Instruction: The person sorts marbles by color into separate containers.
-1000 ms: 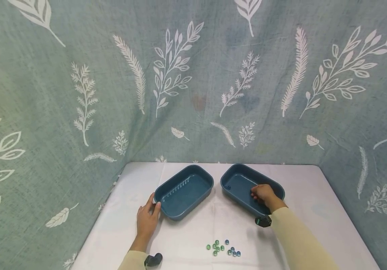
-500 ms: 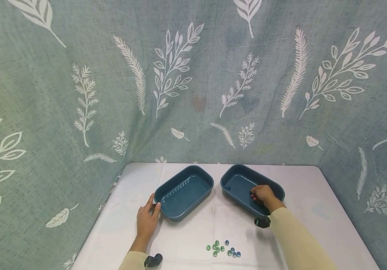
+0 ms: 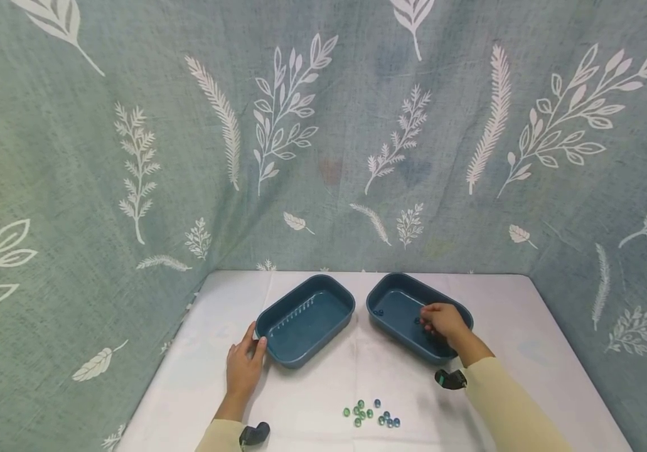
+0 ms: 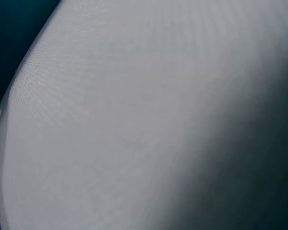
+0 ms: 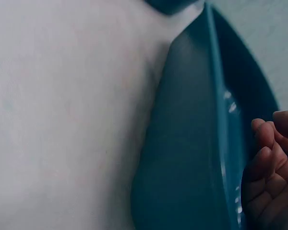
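Observation:
My left hand [image 3: 244,369] rests against the near-left corner of the left blue tray [image 3: 292,363], thumb and fingers spread along its outside. Over the right blue tray [image 3: 376,284] is my right hand [image 3: 442,320], its fingers bent and the thumb close to them. In the right wrist view the curled fingers [image 5: 265,135] show no bead, but the space behind them is hidden. A dark blue glass bead [image 3: 417,321] lies on that tray's floor just left of the fingertips. Two more blue beads [image 3: 378,312] lie together at its left end.
On the white cloth [image 3: 300,408] nearer to me lie several green glass beads [image 3: 358,412], with several blue glass beads [image 3: 389,420] to their right. A leaf-patterned curtain [image 3: 323,138] hangs behind and at both sides.
My right hand has lifted slightly and drawn a little away from the bead, which now shows apart from the fingertips. The left hand keeps its place at the tray.

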`<state>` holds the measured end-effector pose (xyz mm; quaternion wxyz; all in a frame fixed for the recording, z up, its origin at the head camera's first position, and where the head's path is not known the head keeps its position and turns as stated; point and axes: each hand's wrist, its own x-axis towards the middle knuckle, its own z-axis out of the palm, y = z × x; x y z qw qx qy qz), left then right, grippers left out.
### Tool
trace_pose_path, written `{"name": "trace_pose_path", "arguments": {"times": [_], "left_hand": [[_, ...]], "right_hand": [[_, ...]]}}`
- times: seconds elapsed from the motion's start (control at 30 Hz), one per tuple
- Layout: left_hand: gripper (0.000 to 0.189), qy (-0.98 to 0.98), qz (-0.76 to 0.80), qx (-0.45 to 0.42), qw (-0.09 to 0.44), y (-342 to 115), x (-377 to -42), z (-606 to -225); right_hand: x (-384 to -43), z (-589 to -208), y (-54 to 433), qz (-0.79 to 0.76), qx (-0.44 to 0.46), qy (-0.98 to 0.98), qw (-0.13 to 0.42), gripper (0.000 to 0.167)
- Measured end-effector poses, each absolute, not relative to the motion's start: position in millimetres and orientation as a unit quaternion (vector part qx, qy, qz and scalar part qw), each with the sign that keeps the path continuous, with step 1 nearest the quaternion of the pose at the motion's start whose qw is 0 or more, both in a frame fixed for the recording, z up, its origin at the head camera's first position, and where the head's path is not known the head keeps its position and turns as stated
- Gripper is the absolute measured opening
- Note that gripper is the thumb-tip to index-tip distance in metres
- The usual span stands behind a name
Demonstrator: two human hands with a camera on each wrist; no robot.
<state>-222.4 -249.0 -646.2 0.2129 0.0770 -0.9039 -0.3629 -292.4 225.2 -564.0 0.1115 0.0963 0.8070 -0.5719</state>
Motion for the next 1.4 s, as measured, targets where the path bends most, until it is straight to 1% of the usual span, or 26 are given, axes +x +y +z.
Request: {"name": "trace_pose_path", "arguments": {"times": [0.23,0.47,0.73,0.9,1.1,1.4], "left_hand": [[0.056,-0.905,-0.363,0.076,0.208,-248,-222,-647],[0.055,-0.905,-0.365,0.078,0.206,-249,-223,-645],[0.057,-0.904,-0.366,0.075,0.206,-249,-223,-644],[0.057,-0.905,-0.367,0.077,0.202,-250,-223,-644],[0.056,-0.904,-0.368,0.078,0.201,-251,-223,-645],[0.055,-0.904,-0.369,0.081,0.200,-248,-223,-643]], "right_hand": [[-257,-548,228,-0.585,0.071,0.802,0.100,0.036],[-219,-546,224,-0.625,0.074,0.772,0.087,0.031],[-186,-554,214,-0.641,0.093,0.756,0.090,0.029],[-173,-563,204,-0.653,0.108,0.743,0.099,0.026],[-167,-579,190,-0.648,0.099,0.744,0.125,0.027],[-163,-596,171,-0.620,0.052,0.766,0.159,0.023]]}}
